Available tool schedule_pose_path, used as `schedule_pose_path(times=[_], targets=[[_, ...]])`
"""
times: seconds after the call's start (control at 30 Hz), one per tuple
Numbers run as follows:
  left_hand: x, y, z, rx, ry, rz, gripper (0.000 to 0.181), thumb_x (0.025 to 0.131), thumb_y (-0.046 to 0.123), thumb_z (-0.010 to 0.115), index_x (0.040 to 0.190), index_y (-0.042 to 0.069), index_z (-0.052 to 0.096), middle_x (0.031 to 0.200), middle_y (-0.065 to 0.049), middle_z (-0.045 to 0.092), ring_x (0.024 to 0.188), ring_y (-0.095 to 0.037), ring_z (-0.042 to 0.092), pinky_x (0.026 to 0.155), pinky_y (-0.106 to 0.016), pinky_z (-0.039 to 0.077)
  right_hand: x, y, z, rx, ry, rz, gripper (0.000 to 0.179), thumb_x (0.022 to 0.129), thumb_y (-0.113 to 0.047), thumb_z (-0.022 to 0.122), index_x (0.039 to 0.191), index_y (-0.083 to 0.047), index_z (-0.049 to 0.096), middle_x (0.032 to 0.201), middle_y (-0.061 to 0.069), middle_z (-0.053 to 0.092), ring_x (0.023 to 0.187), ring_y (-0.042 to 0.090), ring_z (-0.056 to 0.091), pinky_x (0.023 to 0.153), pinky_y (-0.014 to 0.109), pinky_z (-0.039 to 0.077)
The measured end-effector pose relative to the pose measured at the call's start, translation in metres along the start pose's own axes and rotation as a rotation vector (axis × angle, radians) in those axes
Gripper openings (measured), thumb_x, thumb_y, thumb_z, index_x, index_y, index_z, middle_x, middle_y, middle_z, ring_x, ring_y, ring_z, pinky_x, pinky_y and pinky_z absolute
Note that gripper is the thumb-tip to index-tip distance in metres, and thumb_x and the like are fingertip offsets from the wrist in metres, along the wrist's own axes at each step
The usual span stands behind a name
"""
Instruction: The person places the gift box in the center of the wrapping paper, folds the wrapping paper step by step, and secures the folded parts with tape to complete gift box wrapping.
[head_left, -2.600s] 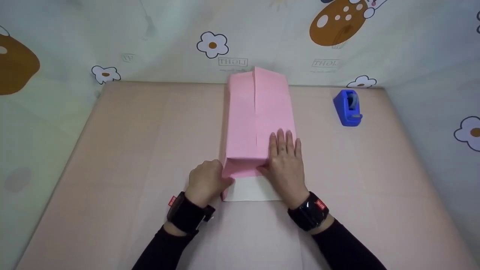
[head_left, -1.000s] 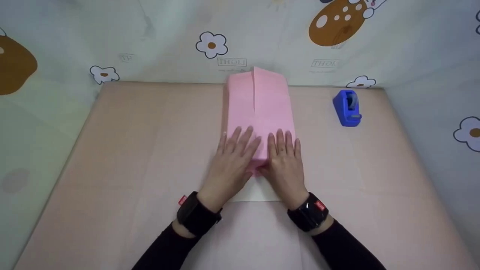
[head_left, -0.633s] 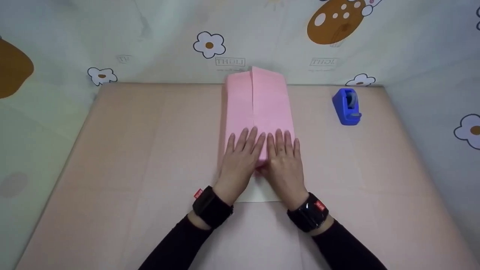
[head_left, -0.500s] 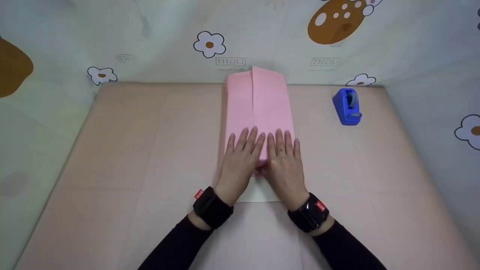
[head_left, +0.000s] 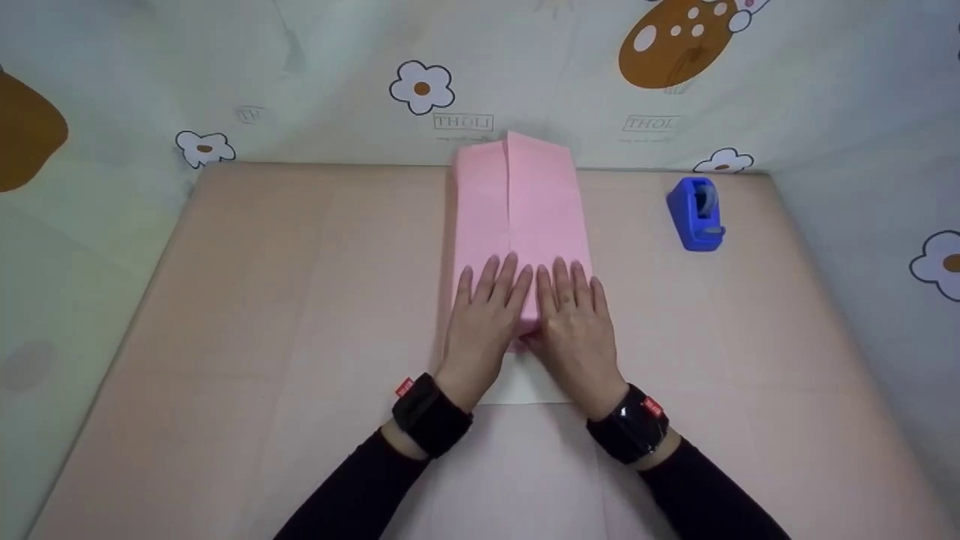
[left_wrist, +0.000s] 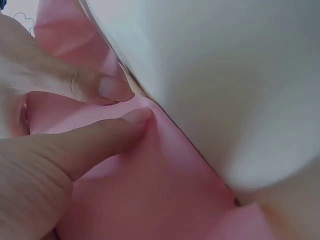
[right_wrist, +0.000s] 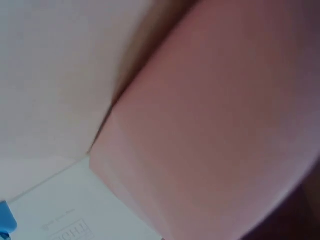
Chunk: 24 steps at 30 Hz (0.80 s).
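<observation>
A box-shaped parcel in pink paper (head_left: 517, 199) lies lengthwise at the middle back of the table, a seam running along its top. Straight fingers of my left hand (head_left: 480, 330) rest on the near left part of the parcel. Beside it, my right hand (head_left: 577, 330) lies with straight fingers on the near right part. In the left wrist view, two thumbs press the pink paper (left_wrist: 165, 185) at the parcel's near end, close to each other. A pale paper flap (head_left: 529, 382) extends from that end toward me, partly covered by the hands.
A blue tape dispenser (head_left: 696, 214) stands at the back right of the table. The table (head_left: 300, 285) has a pale pinkish cover. A patterned curtain (head_left: 315, 82) hangs behind the table and at its sides.
My left hand has left the parcel's near left corner, where it gripped the paper, and moved onto the top, then rightward close to my right hand. The right hand has barely moved.
</observation>
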<state>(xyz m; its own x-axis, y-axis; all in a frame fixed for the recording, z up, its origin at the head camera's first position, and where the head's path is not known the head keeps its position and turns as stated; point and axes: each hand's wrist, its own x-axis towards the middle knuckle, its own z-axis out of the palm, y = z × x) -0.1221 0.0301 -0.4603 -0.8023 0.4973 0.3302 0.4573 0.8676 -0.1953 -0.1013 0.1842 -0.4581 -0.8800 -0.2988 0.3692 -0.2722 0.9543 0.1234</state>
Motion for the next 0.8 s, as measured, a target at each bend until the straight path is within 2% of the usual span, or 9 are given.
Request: schedule_pose_path(times=[0.13,0.23,0.33,0.4,0.47,0.57,0.67,0.73,0.8], targets=[[0.000,0.000,0.000,0.012,-0.004,0.009,0.094,0.076,0.042,0.084,0.156,0.020,0.039,0.163,-0.005,0.040,0.149,-0.024,0.039,0.121,-0.048,0.037,-0.005,0.022,-0.013,0.282,-0.081,-0.062,0.092,0.083,-0.047,0.080,0.153,-0.003,0.041,0.159,0.021,0.041,0.149,0.040,0.038,0.121,0.059,0.032],[0.000,0.000,0.002,0.014,0.038,0.004,0.083,0.081,0.028,0.082,0.154,0.020,0.042,0.160,-0.005,0.043,0.147,-0.024,0.043,0.119,-0.048,0.039,-0.009,0.047,-0.019,0.487,0.013,-0.149,0.068,0.086,-0.023,0.080,0.147,-0.007,0.052,0.152,0.015,0.053,0.141,0.033,0.050,0.117,0.053,0.040],[0.000,0.000,0.003,0.006,0.074,-0.001,0.075,0.084,0.013,0.078,0.152,0.018,0.045,0.158,-0.006,0.047,0.145,-0.024,0.046,0.118,-0.048,0.041,-0.012,0.073,-0.017,0.576,0.167,-0.273,0.045,0.082,-0.002,0.076,0.126,-0.008,0.070,0.121,0.010,0.070,0.110,0.025,0.066,0.094,0.038,0.056],[0.000,0.001,0.004,0.011,0.079,0.002,0.075,0.084,0.012,0.078,0.152,0.018,0.045,0.157,-0.006,0.047,0.145,-0.024,0.046,0.118,-0.048,0.041,-0.016,0.088,-0.017,0.589,0.213,-0.353,0.033,0.077,0.003,0.075,0.108,-0.008,0.075,0.097,0.006,0.071,0.084,0.017,0.065,0.073,0.027,0.056],[0.000,0.001,0.003,0.020,0.073,0.006,0.077,0.083,0.013,0.079,0.152,0.018,0.045,0.158,-0.006,0.047,0.145,-0.024,0.046,0.118,-0.048,0.041,-0.019,0.099,-0.018,0.625,0.154,-0.416,0.025,0.075,0.003,0.075,0.097,-0.009,0.078,0.080,0.002,0.066,0.068,0.011,0.058,0.059,0.019,0.047],[0.000,0.001,0.003,0.032,0.061,0.008,0.078,0.084,0.014,0.078,0.153,0.019,0.043,0.159,-0.005,0.046,0.146,-0.024,0.045,0.118,-0.048,0.040,-0.024,0.111,-0.023,0.635,-0.051,-0.465,0.025,0.075,0.002,0.076,0.094,-0.013,0.080,0.070,-0.005,0.060,0.059,0.003,0.049,0.052,0.012,0.039],[-0.001,0.001,0.003,0.037,0.059,0.009,0.075,0.086,0.012,0.075,0.153,0.019,0.043,0.159,-0.005,0.045,0.146,-0.024,0.045,0.119,-0.048,0.040,-0.027,0.115,-0.028,0.577,-0.256,-0.475,0.030,0.074,0.002,0.076,0.098,-0.017,0.082,0.065,-0.009,0.058,0.056,-0.002,0.044,0.051,0.011,0.036],[-0.001,0.000,0.003,0.041,0.065,0.009,0.073,0.087,0.010,0.073,0.153,0.019,0.043,0.159,-0.005,0.046,0.146,-0.024,0.045,0.118,-0.047,0.040,-0.028,0.114,-0.029,0.517,-0.338,-0.485,0.032,0.074,0.001,0.077,0.099,-0.019,0.083,0.064,-0.009,0.060,0.055,-0.004,0.042,0.051,0.012,0.037],[-0.001,-0.001,0.003,0.041,0.070,0.008,0.072,0.088,0.010,0.073,0.153,0.018,0.044,0.158,-0.005,0.046,0.146,-0.024,0.045,0.118,-0.048,0.040,-0.028,0.111,-0.028,0.468,-0.373,-0.509,0.028,0.076,-0.003,0.080,0.098,-0.019,0.083,0.065,-0.008,0.066,0.054,-0.004,0.045,0.051,0.013,0.039]])
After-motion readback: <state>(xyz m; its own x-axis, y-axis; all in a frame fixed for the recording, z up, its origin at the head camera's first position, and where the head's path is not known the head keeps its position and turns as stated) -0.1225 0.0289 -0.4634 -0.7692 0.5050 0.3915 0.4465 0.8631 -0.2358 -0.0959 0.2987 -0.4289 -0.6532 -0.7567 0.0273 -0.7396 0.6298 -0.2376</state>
